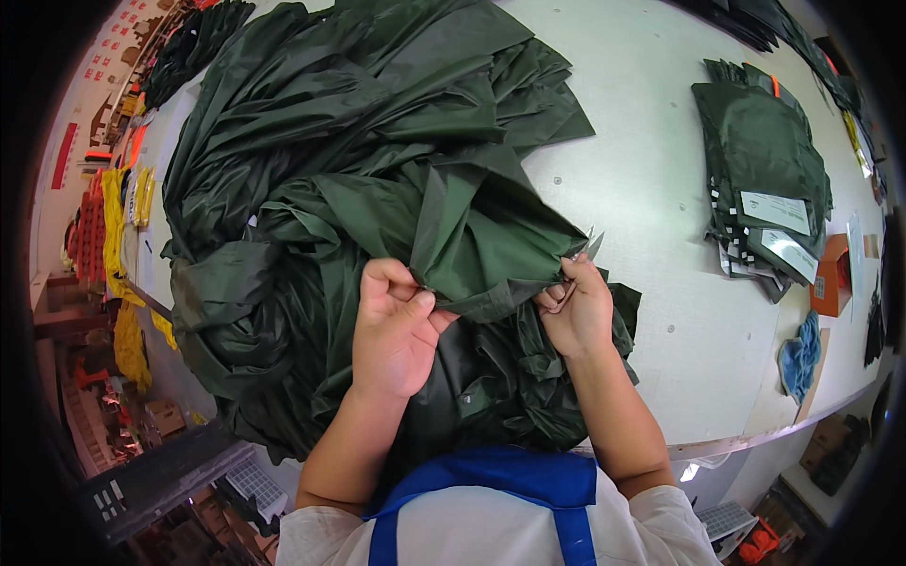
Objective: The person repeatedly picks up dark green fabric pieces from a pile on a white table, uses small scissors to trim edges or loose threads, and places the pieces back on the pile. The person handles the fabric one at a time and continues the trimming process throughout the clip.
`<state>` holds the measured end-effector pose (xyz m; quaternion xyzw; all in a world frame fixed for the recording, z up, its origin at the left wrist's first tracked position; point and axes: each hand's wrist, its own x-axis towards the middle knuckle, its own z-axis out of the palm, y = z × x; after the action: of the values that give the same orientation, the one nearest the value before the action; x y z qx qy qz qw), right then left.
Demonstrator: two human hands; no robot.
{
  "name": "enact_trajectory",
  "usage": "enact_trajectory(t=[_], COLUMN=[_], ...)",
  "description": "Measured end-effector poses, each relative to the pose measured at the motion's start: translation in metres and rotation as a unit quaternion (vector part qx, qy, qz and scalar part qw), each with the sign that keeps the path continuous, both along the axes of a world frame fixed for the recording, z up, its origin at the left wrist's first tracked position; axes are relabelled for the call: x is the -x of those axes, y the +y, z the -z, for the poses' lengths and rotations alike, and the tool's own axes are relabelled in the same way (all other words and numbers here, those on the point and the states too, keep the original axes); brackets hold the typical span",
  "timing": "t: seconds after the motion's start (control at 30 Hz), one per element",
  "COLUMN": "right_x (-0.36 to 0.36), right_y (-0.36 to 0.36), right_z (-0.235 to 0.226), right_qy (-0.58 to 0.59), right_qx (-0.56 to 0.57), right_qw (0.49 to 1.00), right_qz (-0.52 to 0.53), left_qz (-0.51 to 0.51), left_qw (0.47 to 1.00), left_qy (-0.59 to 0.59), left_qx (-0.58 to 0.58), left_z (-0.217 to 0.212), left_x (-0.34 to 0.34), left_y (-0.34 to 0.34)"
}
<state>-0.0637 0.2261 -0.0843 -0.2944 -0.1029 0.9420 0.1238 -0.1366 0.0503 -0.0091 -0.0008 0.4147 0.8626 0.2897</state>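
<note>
A dark green, thin, slightly shiny fabric piece is stretched between my two hands, its folded edge toward me. My left hand is closed, thumb and forefinger pinching that edge at the left. On the right side, my right hand is closed around the other end of the edge. Pointed metal blades of small scissors stick out beyond its fingers; their handle is mostly hidden in the palm. The piece joins a big crumpled heap of the same green fabric that spreads to the left and under my forearms.
The heap lies on a pale table. At right are a stack of folded green garments with white labels, an orange box and a blue cloth. Yellow and red items hang beyond the left edge.
</note>
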Motion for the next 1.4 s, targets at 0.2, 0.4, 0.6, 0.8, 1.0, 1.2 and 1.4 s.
enact_trajectory(t=[0.2, 0.4, 0.6, 0.8, 1.0, 1.2, 1.4], right_x=[0.002, 0.020, 0.013, 0.019, 0.009, -0.018, -0.016], right_y=[-0.001, 0.001, 0.003, 0.000, -0.024, -0.048, -0.039], right_z=[0.008, -0.022, 0.019, 0.012, -0.044, -0.048, -0.053], right_qy=[0.016, 0.022, 0.194, 0.192, -0.116, 0.001, 0.007], right_qx=[0.103, 0.178, 0.201, 0.205, 0.036, -0.038, 0.028], right_qw=[0.994, 0.981, 0.959, 0.959, 0.992, 0.987, 0.989], right_qz=[0.017, 0.073, 0.044, 0.022, -0.021, -0.158, -0.148], left_qz=[-0.072, -0.097, -0.077, -0.084, -0.064, -0.052, -0.089], left_qw=[0.992, 0.995, 0.990, 0.966, 0.989, 0.992, 0.987], left_qy=[0.071, 0.015, -0.061, -0.154, -0.027, 0.057, 0.131], left_qx=[0.076, 0.003, -0.103, -0.191, -0.133, -0.096, -0.031], left_z=[0.007, 0.005, -0.002, 0.003, 0.004, 0.010, 0.009], left_x=[-0.006, -0.007, -0.002, 0.002, 0.000, -0.008, -0.014], left_y=[-0.005, -0.012, -0.013, -0.020, -0.017, -0.010, -0.014])
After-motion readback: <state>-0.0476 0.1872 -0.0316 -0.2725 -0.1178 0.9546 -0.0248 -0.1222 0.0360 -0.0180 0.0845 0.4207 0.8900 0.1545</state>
